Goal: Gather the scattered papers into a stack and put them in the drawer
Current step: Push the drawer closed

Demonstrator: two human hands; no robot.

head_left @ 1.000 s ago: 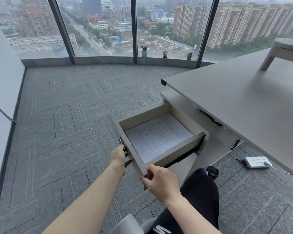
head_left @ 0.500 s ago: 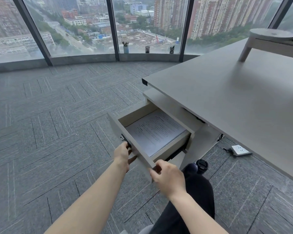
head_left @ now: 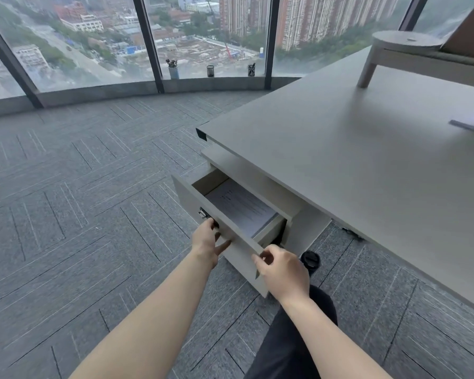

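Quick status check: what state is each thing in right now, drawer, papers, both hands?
drawer: partly open
stack of papers: lying flat inside the drawer
left hand: open, fingers on the drawer front near the lock
right hand: open, fingers curled at the drawer front's near corner

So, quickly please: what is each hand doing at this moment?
Left hand: open, fingers on the drawer front, not gripping.
Right hand: open, fingertips at the drawer front's near corner, holding nothing.
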